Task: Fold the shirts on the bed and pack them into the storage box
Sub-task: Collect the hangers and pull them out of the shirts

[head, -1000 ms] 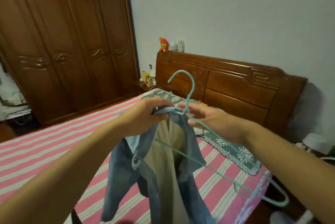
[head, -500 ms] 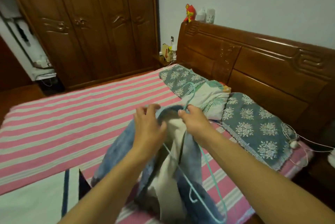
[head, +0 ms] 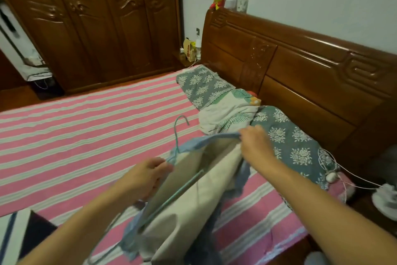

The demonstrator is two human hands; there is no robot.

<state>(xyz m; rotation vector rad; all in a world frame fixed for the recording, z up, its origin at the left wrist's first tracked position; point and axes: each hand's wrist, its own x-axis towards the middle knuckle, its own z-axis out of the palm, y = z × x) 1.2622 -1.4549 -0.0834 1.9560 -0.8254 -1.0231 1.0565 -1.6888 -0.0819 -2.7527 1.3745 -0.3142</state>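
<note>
**Hanger still inside shirt — removal step**

We see the denim shirt (head: 193, 198), pale lining up, lying on the striped bed (head: 75, 136) just below both hands. The left hand (head: 148, 176) has its fingers (head: 159, 165) curled onto the collar edge where the neck of the teal hanger (head: 176, 136) comes out; whether they pinch cloth, wire or both we cannot tell, as the frame is blurred there. The right hand (head: 256, 146) pinches the far collar edge, fingers clamped on the denim, spreading the opening. The hanger's hook stands just beyond the left fingers; its bar runs under the lining toward us.

Our judgement: folding has not started and no storage box is in view. To do this step well, we hold the collar wide with the right hand, draw the hanger out one shoulder at a time, and avoid snagging the lining. Then we set the hanger aside, away from the pillows (head: 285, 136) beyond the right fingers.
</note>
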